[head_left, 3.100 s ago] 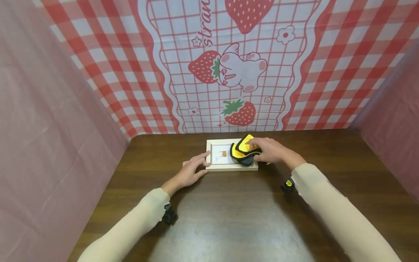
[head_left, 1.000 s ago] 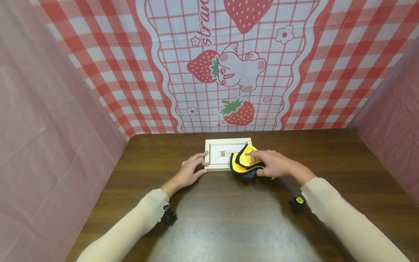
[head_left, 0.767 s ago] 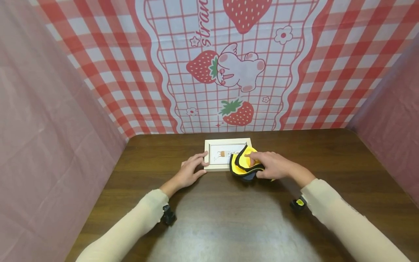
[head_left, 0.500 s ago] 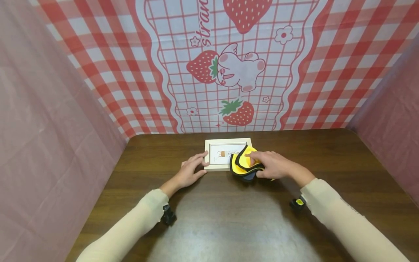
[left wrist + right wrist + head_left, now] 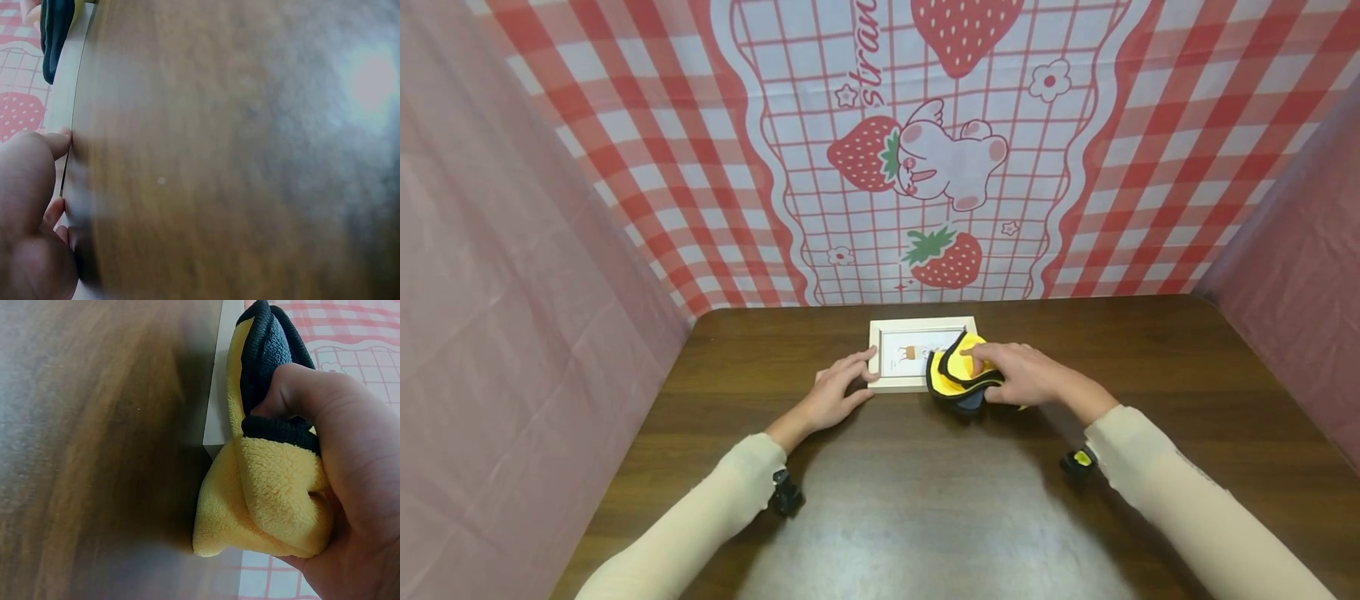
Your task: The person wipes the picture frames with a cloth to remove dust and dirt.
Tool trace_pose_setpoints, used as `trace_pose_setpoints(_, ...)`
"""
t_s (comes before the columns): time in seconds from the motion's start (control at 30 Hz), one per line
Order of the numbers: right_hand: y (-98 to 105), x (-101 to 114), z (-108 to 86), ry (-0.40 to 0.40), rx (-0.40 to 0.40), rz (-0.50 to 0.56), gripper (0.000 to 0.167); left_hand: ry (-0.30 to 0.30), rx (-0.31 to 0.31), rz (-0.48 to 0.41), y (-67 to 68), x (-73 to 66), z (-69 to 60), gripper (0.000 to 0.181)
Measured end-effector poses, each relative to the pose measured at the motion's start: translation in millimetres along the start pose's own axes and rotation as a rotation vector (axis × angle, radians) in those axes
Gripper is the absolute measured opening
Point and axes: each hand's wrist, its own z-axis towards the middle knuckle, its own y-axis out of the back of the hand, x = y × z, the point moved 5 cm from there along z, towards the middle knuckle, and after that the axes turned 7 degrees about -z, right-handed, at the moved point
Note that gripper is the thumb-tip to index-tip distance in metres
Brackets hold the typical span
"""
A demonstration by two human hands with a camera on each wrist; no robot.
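A pale wooden picture frame lies flat near the table's back edge, a small drawing behind its pane. The left hand rests at its left end, fingers spread and fingertips on the border; the left wrist view shows this hand along the frame's side. A folded yellow and dark grey cloth covers the frame's right part and overhangs its front edge. The right hand grips the cloth. In the right wrist view the thumb of this hand presses into the cloth, beside the frame's corner.
The brown wooden table stretches in front of the frame. Behind it hangs a red and white checked cloth with strawberries, and pink curtains flank both sides. A small black device sits at each wrist.
Since about three seconds ago the right hand and cloth have moved toward the front, uncovering the frame's back right corner. Over the last half second they shifted slightly back. The left hand has stayed in place.
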Motion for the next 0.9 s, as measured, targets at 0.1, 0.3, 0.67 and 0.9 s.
trace_pose_setpoints(0.1,0.7,-2.3,3.8,-0.005,-0.001,0.002,0.029,-0.014,-0.008,-0.005,0.6,-1.0,-0.4,0.010)
trace_pose_setpoints(0.3,4.0,-7.4,12.1,-0.034,0.003,0.013,0.028,-0.066,-0.038,-0.028,-0.1,1.3,-0.7,0.010)
trace_pose_setpoints(0.67,11.2,-24.8,36.5,-0.092,-0.007,0.029,0.022,-0.123,-0.072,-0.017,-3.3,12.5,0.8,0.010)
trace_pose_setpoints(0.9,13.0,-33.7,47.8,-0.112,-0.019,0.046,0.023,-0.079,-0.050,-0.060,-6.7,20.9,3.4,0.011)
